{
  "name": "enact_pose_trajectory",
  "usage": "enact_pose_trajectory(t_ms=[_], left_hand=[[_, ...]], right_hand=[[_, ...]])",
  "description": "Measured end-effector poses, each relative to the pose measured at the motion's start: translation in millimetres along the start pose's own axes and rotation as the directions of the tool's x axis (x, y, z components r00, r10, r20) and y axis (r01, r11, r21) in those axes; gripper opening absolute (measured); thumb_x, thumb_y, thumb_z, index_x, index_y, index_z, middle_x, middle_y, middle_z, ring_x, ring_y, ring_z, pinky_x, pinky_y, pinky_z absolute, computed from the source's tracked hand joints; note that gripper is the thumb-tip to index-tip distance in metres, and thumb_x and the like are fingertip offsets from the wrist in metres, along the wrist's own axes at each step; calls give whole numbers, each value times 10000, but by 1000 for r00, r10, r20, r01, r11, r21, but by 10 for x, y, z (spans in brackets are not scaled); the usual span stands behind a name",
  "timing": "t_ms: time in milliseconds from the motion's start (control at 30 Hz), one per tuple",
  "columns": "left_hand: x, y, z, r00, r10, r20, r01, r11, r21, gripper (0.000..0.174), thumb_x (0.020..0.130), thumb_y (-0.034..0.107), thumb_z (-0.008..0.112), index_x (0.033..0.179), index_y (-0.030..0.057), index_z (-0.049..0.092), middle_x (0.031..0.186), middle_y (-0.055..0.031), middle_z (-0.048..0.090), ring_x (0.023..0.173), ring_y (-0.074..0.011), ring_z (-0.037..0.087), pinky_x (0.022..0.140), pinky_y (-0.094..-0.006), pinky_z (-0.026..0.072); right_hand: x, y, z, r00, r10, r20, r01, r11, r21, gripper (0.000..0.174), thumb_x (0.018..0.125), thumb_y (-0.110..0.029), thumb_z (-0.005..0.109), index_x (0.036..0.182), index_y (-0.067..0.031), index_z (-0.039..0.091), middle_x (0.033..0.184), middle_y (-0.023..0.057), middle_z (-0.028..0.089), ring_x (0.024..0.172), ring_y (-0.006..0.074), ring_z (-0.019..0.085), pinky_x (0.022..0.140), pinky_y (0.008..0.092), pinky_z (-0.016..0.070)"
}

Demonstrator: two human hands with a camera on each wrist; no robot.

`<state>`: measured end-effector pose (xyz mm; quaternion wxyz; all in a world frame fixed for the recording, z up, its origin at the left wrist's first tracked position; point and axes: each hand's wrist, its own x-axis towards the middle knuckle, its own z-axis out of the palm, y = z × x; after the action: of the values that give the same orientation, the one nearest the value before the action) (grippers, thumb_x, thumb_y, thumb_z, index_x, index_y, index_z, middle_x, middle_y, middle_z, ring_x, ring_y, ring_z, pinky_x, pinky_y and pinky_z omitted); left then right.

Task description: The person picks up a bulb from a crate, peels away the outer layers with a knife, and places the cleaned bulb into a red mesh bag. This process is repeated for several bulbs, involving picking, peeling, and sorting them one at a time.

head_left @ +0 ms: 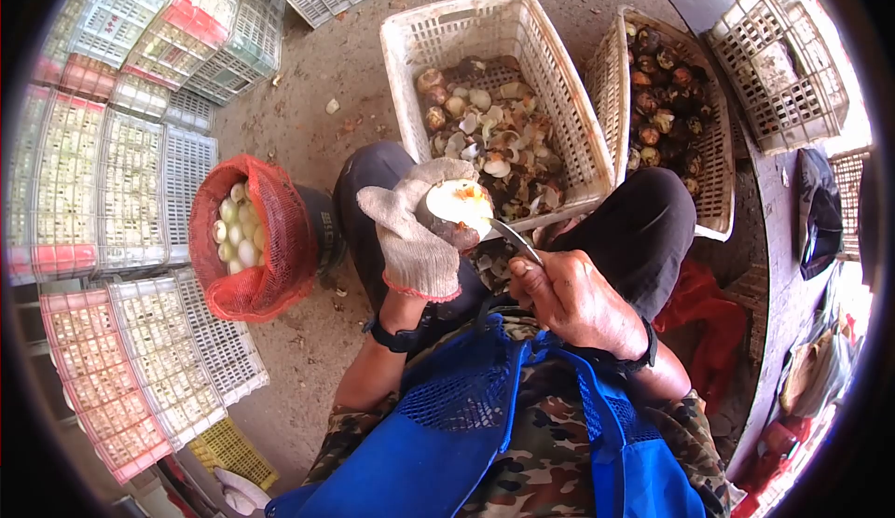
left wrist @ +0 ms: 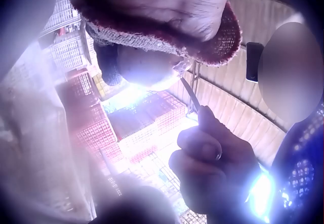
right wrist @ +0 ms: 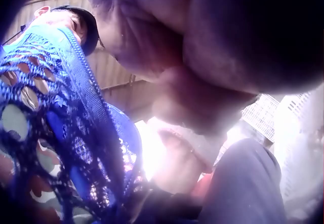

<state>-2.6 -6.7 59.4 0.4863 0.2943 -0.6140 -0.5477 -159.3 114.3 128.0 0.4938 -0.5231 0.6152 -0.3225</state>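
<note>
My left hand, in a pale knitted glove with a red cuff, holds a round, partly peeled bulb over the lap. Its bared side is white with an orange-brown patch, and dark skin shows below. My bare right hand grips a small knife, whose thin metal blade reaches the bulb's right edge. In the left wrist view, the blade points up at the pale bulb from the right fist. The right wrist view shows the hand close up and blurred; the knife is hidden there.
Ahead stands a white crate with peelings and several bulbs. Right of it, another crate holds dark unpeeled bulbs. At left, a red mesh bag contains pale peeled ones. Stacked crates line the left side, and a board runs along the right.
</note>
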Motion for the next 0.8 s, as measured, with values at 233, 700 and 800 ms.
enact_pose_trajectory(t_ms=[233, 700, 800], left_hand=[[-21, -101, 3, 999, -44, -8, 43, 995, -94, 584, 708, 163, 875, 1171, -75, 610, 1064, -147, 695, 929, -212, 692, 807, -316, 591], [-117, -57, 199, 819, -309, 485, 496, -45, -867, 585, 992, 470, 479, 1275, -29, 590, 1182, -165, 672, 1125, -305, 638, 982, -446, 538], [-239, 18, 289, 829, -528, 184, 473, 487, -734, 690, 999, 574, 411, 1293, -27, 576, 1212, -184, 662, 1112, -331, 648, 961, -476, 551]], right_hand=[[60, 127, 79, 999, 19, 33, -19, 999, 28, 347, 1051, -203, 500, 832, 48, 597, 664, 217, 611, 593, 392, 614, 567, 449, 465], [186, 198, 149, 966, -224, -127, 222, 975, -31, 303, 1047, -216, 520, 884, 27, 597, 687, 191, 632, 635, 382, 643, 583, 433, 491], [195, 192, 148, 984, -155, -90, 154, 988, -20, 309, 1047, -219, 520, 890, 36, 600, 720, 208, 641, 654, 380, 645, 598, 436, 493]])
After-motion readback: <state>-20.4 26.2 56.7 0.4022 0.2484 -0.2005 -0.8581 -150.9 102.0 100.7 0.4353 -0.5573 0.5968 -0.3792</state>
